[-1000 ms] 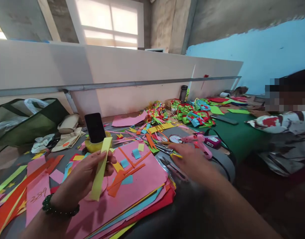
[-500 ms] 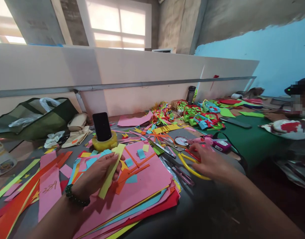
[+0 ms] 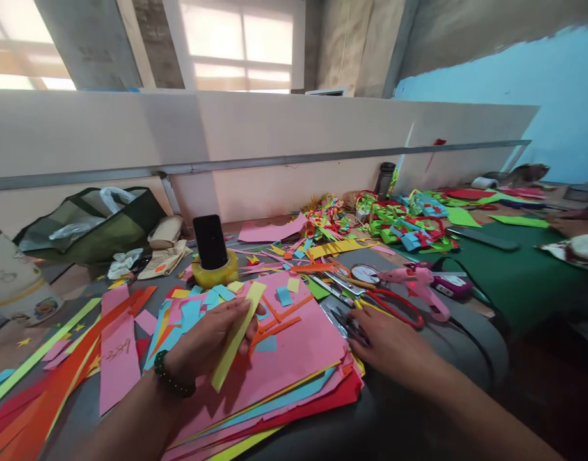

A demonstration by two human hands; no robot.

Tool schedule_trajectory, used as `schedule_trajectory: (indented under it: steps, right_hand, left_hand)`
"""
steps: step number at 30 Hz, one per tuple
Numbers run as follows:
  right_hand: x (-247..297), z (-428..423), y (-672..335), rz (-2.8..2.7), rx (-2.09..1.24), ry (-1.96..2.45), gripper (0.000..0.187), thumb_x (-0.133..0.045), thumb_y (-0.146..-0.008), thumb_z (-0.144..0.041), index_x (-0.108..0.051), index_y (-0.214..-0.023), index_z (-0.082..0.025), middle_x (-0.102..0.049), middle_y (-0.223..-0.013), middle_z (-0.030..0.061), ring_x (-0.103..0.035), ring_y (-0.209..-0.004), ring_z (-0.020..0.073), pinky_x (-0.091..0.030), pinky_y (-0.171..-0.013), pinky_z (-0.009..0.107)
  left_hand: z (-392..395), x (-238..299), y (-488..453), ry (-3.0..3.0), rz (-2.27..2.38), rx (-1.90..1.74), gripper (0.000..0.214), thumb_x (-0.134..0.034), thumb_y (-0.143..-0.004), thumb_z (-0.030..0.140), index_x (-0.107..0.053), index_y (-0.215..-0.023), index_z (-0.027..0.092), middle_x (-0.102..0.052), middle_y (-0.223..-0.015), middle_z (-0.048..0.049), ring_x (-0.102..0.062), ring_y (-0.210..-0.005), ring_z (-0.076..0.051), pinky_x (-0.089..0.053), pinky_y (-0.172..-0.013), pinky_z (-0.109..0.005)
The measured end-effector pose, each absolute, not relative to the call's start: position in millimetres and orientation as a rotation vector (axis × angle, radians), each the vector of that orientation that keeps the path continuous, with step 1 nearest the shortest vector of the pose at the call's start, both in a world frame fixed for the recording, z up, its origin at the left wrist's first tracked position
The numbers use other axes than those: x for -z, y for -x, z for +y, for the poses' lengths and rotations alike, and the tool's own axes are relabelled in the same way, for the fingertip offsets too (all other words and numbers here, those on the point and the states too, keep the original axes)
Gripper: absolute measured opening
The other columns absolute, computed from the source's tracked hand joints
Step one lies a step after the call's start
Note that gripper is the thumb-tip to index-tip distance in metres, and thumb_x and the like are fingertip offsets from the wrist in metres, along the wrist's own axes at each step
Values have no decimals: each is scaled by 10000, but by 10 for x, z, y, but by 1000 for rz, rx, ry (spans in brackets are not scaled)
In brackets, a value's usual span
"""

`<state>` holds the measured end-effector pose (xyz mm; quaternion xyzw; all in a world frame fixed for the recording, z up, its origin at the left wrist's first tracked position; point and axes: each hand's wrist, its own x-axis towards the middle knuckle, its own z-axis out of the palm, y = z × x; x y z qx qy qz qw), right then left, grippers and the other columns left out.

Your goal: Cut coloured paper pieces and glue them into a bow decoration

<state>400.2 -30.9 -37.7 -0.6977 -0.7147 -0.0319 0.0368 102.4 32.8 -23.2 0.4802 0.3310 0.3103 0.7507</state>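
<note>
The left hand (image 3: 205, 342) pinches a yellow strip (image 3: 237, 331) in its fingers, lifted to keep it apart from the pink paper pile (image 3: 298, 349), while the right hand (image 3: 392, 346) lays its fingers on the small scissors (image 3: 345, 316), grip unclear.

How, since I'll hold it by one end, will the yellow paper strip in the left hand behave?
The yellow paper strip looks thin, so it is probably very light and bendy. Pinched midway by the left hand, it looks fairly straight, so it likely droops only slightly. It would probably crease easily.
</note>
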Motion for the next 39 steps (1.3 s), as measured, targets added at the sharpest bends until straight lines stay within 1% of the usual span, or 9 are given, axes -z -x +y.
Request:
schedule_trajectory:
  steps: [3,5,9,12,15,17,20,25,39]
  right_hand:
    - [380,-294,-3899,-2127,19,2272,277,-449,-770,-157,-611,-993,-137,-656,-968,137,-618,-911,268,-434,-712,330]
    - [313,-305,-3949,-2054,-88,2215,245,-434,-763,-150,-625,-915,-144,-669,-932,130,-623,-881,258,-435,-717,329]
    - [116,-426,-4035,-1845,-300,1879,215,-457,-804,-274,-646,-874,-200,-675,-820,87,-621,-793,233,-464,-696,321]
    - [73,-512,-3873,-1768,-410,1790,308,-376,-883,-380,-628,-953,-216,-648,-693,56,-604,-628,200,-474,-573,302]
    - [97,-510,-3576,-1670,-788,1594,408,-294,-924,-479,-581,-1006,-201,-568,-570,-3,-506,-432,141,-400,-408,248]
    - [89,-471,-3394,-1653,-944,1417,414,-317,-922,-519,-571,-961,-196,-558,-593,-15,-499,-448,118,-382,-406,222]
    - [33,-406,-3219,-1819,-786,1371,361,-369,-927,-483,-596,-947,-203,-641,-768,17,-596,-664,141,-459,-575,239]
    - [25,-335,-3107,-1944,-449,1526,400,-375,-938,-406,-537,-1234,-190,-651,-1140,99,-617,-1013,242,-480,-836,363]
    - [99,-315,-3090,-1993,-225,1555,380,-432,-914,-387,-568,-1199,-175,-682,-1077,110,-663,-927,239,-530,-775,353]
  left_hand:
    - [314,215,-1034,-1017,707,-689,279,-476,-885,375,-571,-800,127,-532,-558,13,-469,-382,-59,-349,-369,-154]
    - [313,208,-1042,-989,698,-680,287,-461,-889,389,-569,-823,132,-517,-545,23,-459,-372,-57,-341,-364,-153]
    - [309,225,-1069,-998,714,-667,334,-444,-886,447,-556,-810,141,-508,-549,26,-445,-369,-56,-329,-367,-156]
    - [282,258,-1092,-1068,713,-664,379,-429,-885,488,-563,-810,141,-518,-578,19,-447,-392,-53,-351,-399,-158]
    - [240,274,-1108,-1128,713,-659,416,-413,-883,517,-585,-862,139,-532,-602,8,-450,-406,-58,-367,-413,-166]
    - [214,264,-1119,-1152,719,-663,425,-416,-877,528,-590,-875,140,-537,-606,4,-455,-409,-62,-365,-409,-168]
    - [185,238,-1141,-1157,744,-664,423,-408,-883,523,-583,-842,141,-537,-602,3,-462,-410,-63,-365,-410,-168]
    - [157,232,-1165,-1164,760,-684,393,-399,-898,497,-573,-846,148,-546,-588,7,-467,-401,-64,-354,-408,-169]
    - [139,211,-1178,-1100,748,-707,350,-446,-883,473,-577,-823,153,-554,-563,3,-478,-403,-78,-354,-417,-184]
